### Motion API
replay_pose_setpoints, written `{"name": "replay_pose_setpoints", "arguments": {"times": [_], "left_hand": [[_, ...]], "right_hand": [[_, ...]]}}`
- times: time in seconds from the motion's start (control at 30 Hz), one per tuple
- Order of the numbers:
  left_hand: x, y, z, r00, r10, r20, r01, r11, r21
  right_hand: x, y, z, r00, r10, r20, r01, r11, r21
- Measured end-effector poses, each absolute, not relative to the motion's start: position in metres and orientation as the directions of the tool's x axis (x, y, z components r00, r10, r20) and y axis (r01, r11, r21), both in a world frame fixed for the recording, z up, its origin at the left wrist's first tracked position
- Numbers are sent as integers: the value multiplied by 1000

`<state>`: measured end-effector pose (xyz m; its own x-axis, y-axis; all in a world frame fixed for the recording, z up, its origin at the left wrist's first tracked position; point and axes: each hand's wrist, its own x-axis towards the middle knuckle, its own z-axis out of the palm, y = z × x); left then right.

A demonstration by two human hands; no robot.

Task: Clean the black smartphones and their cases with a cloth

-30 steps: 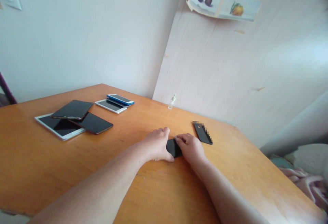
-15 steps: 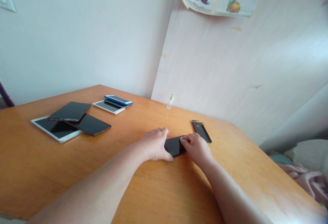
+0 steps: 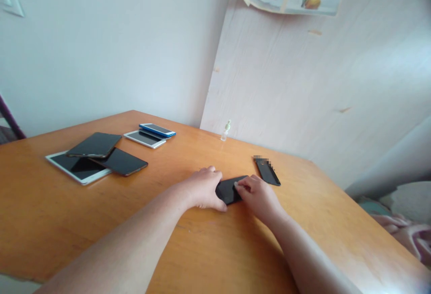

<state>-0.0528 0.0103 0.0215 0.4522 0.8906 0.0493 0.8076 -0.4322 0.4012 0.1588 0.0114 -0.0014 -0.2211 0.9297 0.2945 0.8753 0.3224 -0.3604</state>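
Observation:
A black phone (image 3: 226, 191) lies screen up on the wooden table. My left hand (image 3: 204, 189) grips its left end, the thumb on the near edge and the fingers at the far edge. My right hand (image 3: 258, 196) is closed in a pinch over the right part of the screen. Between its fingertips shows a small whitish bit (image 3: 236, 184), too small to name, touching or just above the glass. The right end of the phone is hidden behind this hand. Just beyond my right hand lies a black phone-shaped case or cover (image 3: 268, 173), partly blurred out.
On the left, two dark tablets (image 3: 96, 144) rest on a white tablet (image 3: 88, 180). Behind them, a blue-edged device (image 3: 158, 129) leans on a white-framed one (image 3: 143, 138). A small clear bottle (image 3: 225, 131) with a pale green top stands near the wall.
My right hand's pinched fingertips have shifted slightly left across the phone screen. My left hand keeps its hold. The whole view has tilted a little.

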Motion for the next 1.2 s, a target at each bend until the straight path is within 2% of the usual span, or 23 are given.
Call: {"name": "replay_pose_setpoints", "arguments": {"times": [0.1, 0.17, 0.33, 0.4, 0.57, 0.63, 0.7, 0.8, 0.87, 0.93, 1.03, 1.07, 1.13, 1.2], "left_hand": [[-52, 11, 21, 443, 895, 46, 814, -423, 398], [-52, 11, 20, 438, 897, 48, 816, -420, 396], [-54, 13, 18, 461, 886, 49, 804, -441, 398], [-55, 13, 17, 453, 890, 54, 805, -435, 403], [-54, 11, 18, 451, 891, 51, 811, -434, 392], [-54, 11, 19, 456, 889, 46, 812, -437, 387], [-54, 12, 18, 455, 889, 48, 812, -437, 386], [-55, 13, 17, 459, 886, 55, 811, -444, 382], [-56, 14, 17, 467, 883, 52, 809, -450, 378], [-56, 15, 16, 470, 882, 48, 808, -451, 378], [-55, 15, 16, 468, 883, 48, 808, -449, 383], [-55, 15, 16, 466, 883, 48, 808, -447, 384], [-55, 15, 17, 470, 882, 47, 807, -450, 381], [-55, 14, 19, 475, 879, 40, 808, -454, 375]], "right_hand": [[134, -6, -1, -420, 866, 270, 749, 499, -436], [134, -7, 1, -438, 865, 245, 743, 501, -444], [177, 18, 7, -123, 964, 237, 941, 189, -280], [181, 18, 8, -98, 964, 247, 952, 164, -260], [146, -6, 11, -396, 897, 199, 790, 443, -425], [146, -8, 13, -431, 885, 174, 772, 462, -438], [161, 1, 15, -354, 922, 158, 836, 388, -389], [192, 16, 19, -149, 977, 152, 954, 183, -239], [200, 18, 22, -77, 987, 140, 981, 100, -165], [194, 12, 23, -125, 984, 124, 976, 145, -164], [176, -1, 24, -314, 947, 71, 906, 321, -276], [173, -2, 24, -342, 939, 42, 890, 338, -306], [177, 1, 25, -283, 959, -10, 919, 269, -289], [190, 10, 27, -119, 993, -17, 973, 113, -203]]}}
